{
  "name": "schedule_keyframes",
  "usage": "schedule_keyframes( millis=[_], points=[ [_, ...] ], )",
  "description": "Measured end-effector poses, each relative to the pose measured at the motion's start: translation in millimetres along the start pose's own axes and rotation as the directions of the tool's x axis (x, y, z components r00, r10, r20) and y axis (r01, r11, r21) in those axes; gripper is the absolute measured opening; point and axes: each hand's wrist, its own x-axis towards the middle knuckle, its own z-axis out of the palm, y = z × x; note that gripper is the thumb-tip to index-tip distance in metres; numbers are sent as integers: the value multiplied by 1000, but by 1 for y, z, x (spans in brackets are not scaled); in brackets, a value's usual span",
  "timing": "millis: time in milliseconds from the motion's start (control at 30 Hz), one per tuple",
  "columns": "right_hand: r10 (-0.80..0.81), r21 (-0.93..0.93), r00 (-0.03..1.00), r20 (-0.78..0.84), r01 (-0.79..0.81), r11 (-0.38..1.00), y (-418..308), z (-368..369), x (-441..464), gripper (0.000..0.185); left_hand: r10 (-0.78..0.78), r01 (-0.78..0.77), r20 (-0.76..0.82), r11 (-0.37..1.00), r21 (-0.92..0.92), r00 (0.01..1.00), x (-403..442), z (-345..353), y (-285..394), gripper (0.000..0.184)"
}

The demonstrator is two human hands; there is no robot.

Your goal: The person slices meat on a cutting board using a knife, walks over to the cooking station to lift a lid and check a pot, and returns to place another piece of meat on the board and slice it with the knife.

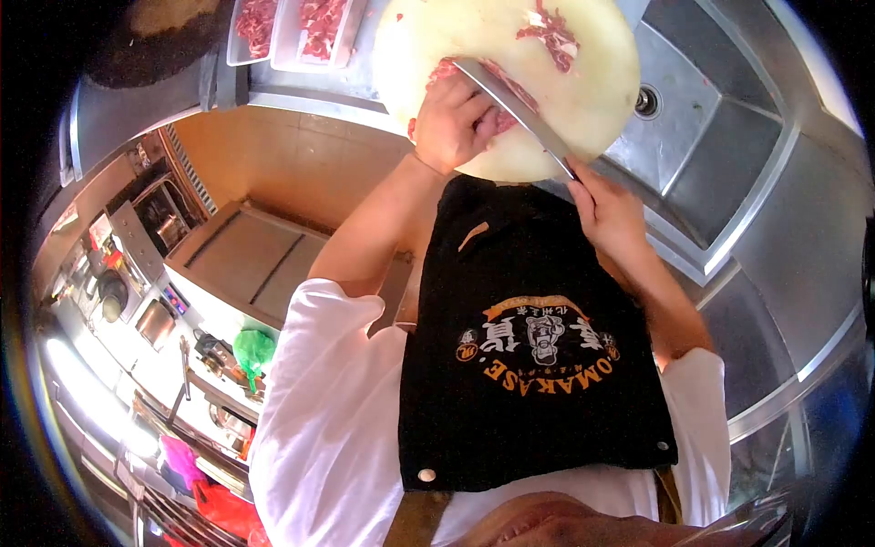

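My right hand (609, 205) is wrapped round the handle of a kitchen knife (518, 108), low over the right side of the board. Its blade slants up and left across a piece of raw red meat (518, 85). With fingers curled, my left hand (453, 123) presses the meat down just left of the blade. Part of the meat is hidden under that hand and the knife. Both rest on a round, pale cutting board (597, 100). A small pile of sliced meat (552, 38) lies near the board's far edge.
Two white trays (296, 50) of cut meat stand at the far left on the metal counter (360, 77). Right of the board is a steel sink (674, 137) with a drain (647, 102). A dark round pan-like surface (150, 50) is at the upper left.
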Motion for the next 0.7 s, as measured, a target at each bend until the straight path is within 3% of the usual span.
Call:
schedule_keyframes(
  millis=[133, 233, 300, 400, 500, 533, 567, 700],
  points=[
    [-75, 6, 989, -129, 76, 997, -15, 16, 57, 37, -10, 11, 10, 1000, -15, 1000, -2, 0, -1, 26],
    [-63, 116, 993, -96, 74, 991, -32, 8, 124, 33, 4, -4, -9, 999, -38, 1000, -3, 0, -1, 26],
    [7, 112, 972, -235, 20, 994, -35, 1, 143, 32, 8, -6, 31, 998, -64, 999, -2, -4, 0, 27],
    [-68, 198, 963, -262, 122, 973, -29, -22, 92, 34, 23, -24, -18, 999, -42, 1000, -2, -4, 2, 26],
    [-3, 36, 1000, -31, 4, 999, -26, -38, 16, 34, 11, -11, -11, 1000, -8, 1000, -7, 1, -2, 22],
    [-31, -8, 1000, -8, 30, 1000, -26, -37, 0, 35, 32, -32, -9, 999, 4, 999, -3, -2, 0, 23],
    [-94, -28, 990, -102, 91, 995, -24, -32, -12, 36, 31, -31, -8, 1000, 3, 999, -2, -2, 0, 23],
    [-35, 21, 999, -39, 36, 999, -28, -25, 6, 34, 6, -5, 23, 999, -35, 1000, -3, -2, 3, 26]
  ],
)
